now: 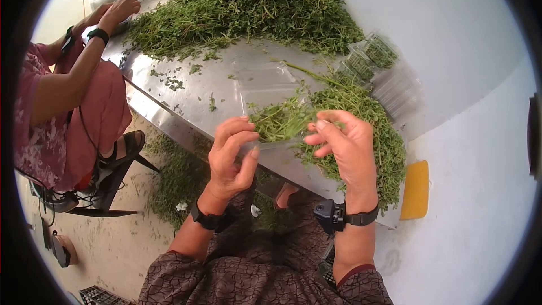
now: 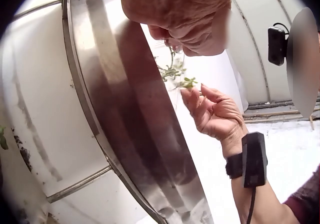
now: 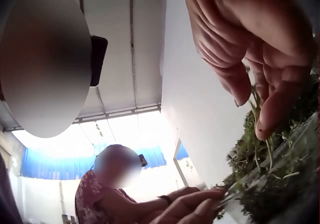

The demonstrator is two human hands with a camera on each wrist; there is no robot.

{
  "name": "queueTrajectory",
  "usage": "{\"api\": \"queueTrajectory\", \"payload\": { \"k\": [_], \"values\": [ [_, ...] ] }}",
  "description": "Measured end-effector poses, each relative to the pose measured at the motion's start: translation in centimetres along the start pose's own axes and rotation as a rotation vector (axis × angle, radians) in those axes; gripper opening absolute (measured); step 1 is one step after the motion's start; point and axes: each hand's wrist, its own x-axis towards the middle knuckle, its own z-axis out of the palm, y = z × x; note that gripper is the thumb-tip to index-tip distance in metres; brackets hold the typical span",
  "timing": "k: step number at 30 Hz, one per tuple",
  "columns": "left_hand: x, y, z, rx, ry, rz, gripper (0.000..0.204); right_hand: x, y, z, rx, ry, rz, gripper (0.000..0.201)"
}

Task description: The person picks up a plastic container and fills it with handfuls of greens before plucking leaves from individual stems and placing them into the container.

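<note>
A clear plastic clamshell container (image 1: 240, 101) lies on the near edge of the metal table, its lid folded back, with leafy green sprigs (image 1: 279, 117) inside. My left hand (image 1: 230, 155) holds the container's near left corner, thumb in front and fingers over the rim. Above its right side, my right hand (image 1: 347, 144) pinches a few thin green stems (image 3: 256, 104) between thumb and fingertips. In the left wrist view, leaves (image 2: 187, 83) stick out at the right hand's fingertips. A loose pile of sprigs (image 1: 361, 116) sits just beyond and right of the right hand.
A large heap of greens (image 1: 254, 8) covers the back of the table (image 1: 186, 104). Filled clear boxes (image 1: 381, 51) and stacked containers (image 1: 398, 90) stand right, against the wall. A yellow board (image 1: 415, 189) is beside the table. Another person (image 1: 73, 90) sits at left.
</note>
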Motion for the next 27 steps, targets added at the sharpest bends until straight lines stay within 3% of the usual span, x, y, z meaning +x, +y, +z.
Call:
{"api": "queueTrajectory", "payload": {
  "k": [4, 6, 12, 15, 17, 27],
  "values": [
    [0.0, -0.1, 0.2, -0.006, 0.011, 0.000, 0.024, -0.2, 1.1, -1.1, -0.207, 0.221, -0.045, 0.027],
    [0.0, -0.2, 0.3, -0.002, 0.027, 0.007, 0.027, -0.4, 1.2, -1.5, -0.165, 0.231, -0.029, 0.026],
    [0.1, -0.3, 0.3, -0.005, 0.027, 0.020, 0.028, -0.6, 2.8, -1.7, -0.370, 0.243, -0.227, 0.023],
    [0.1, -0.3, 0.3, -0.001, 0.024, 0.017, 0.028, 0.1, 3.8, -2.0, -0.461, 0.226, -0.358, 0.024],
    [0.0, -0.3, 0.4, -0.005, 0.020, 0.008, 0.026, 0.7, 4.4, -2.1, -0.615, 0.184, -0.554, 0.024],
    [0.1, -0.4, 0.4, 0.001, 0.019, 0.011, 0.023, 1.5, 4.1, -1.6, -0.555, 0.124, -0.313, 0.013]
  ]
}}
